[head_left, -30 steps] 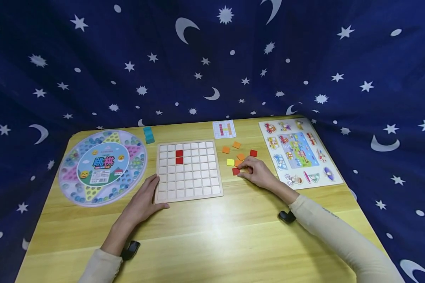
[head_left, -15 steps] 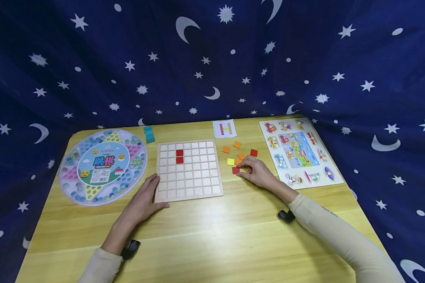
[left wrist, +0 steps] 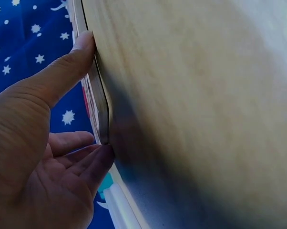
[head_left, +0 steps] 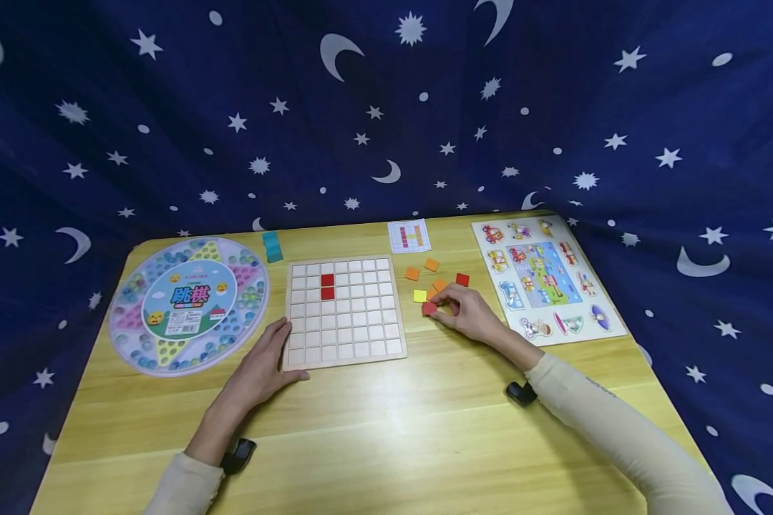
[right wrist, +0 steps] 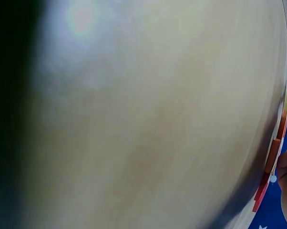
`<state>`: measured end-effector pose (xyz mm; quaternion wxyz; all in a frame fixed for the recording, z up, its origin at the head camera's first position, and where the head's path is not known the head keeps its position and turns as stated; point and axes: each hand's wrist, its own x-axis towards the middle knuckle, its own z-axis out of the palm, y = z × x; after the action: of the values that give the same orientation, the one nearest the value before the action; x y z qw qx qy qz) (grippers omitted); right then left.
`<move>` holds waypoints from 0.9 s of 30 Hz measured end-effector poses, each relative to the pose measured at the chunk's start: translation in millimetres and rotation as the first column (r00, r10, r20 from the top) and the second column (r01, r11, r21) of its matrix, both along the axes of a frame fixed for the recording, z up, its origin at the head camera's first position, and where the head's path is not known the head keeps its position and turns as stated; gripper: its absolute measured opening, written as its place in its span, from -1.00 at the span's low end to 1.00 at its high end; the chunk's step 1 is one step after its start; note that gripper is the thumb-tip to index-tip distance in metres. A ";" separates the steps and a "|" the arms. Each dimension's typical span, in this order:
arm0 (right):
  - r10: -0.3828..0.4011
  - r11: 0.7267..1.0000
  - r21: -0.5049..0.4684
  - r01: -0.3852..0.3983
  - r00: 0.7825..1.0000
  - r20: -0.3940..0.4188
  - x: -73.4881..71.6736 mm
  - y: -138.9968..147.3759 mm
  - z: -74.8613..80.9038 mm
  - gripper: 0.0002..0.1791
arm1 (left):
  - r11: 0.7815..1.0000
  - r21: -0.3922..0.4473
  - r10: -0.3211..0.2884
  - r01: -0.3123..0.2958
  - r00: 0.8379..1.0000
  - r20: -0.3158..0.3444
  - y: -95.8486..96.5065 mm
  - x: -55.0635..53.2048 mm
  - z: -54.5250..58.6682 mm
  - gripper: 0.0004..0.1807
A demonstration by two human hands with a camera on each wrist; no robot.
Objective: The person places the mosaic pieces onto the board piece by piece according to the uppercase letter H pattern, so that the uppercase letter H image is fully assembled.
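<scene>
Starry curtain (head_left: 386, 79) behind, wooden table (head_left: 386, 436) below. Centre stage, the grid board (head_left: 358, 315), left hand (head_left: 264, 365) spread round its near-left corner. Beyond, right hand (head_left: 469, 315) pinching a red tile (head_left: 428, 309). Early days, apparently: two red squares (head_left: 327, 293) in; orange tiles (head_left: 412, 274), one yellow tile (head_left: 420, 295), another red (head_left: 462, 280) loose alongside.

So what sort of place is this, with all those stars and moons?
Probably an indoor play or activity corner: a dark-blue cloth with white stars and moons hangs as backdrop, and a square wooden grid board and a round pastel board game lie before it.
</scene>
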<state>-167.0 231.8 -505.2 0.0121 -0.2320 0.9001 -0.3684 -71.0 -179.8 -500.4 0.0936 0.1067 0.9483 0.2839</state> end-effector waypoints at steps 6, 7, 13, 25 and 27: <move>-0.014 1.000 0.006 0.014 1.000 0.009 -1.9 -0.8 3.7 -0.78 | 1.000 -0.003 0.000 0.000 1.000 -0.004 0.3 -0.1 -0.3 0.14; -0.018 1.000 0.010 0.018 1.000 0.011 -2.4 -1.0 4.1 -0.78 | 1.000 -0.003 0.001 -0.001 1.000 -0.005 0.3 0.0 -0.4 0.14; -0.024 1.000 0.009 0.023 0.999 0.024 -4.7 -2.3 5.6 -0.79 | 1.000 -0.005 0.000 0.000 1.000 -0.007 0.5 -0.2 -0.6 0.14; -0.010 1.000 -0.004 0.010 1.000 0.001 -9.9 -4.0 7.0 -0.79 | 1.000 -0.014 0.004 -0.004 1.000 -0.003 0.3 -0.2 -0.9 0.15; -0.004 1.000 -0.012 0.003 1.000 -0.009 -11.0 -6.3 8.4 -0.78 | 1.000 -0.014 0.005 -0.005 1.000 -0.002 0.3 -0.2 -0.9 0.15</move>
<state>-178.1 225.5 -496.8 0.0059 -0.2322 0.8984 -0.3727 -71.2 -179.5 -501.3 0.0928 0.1037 0.9507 0.2772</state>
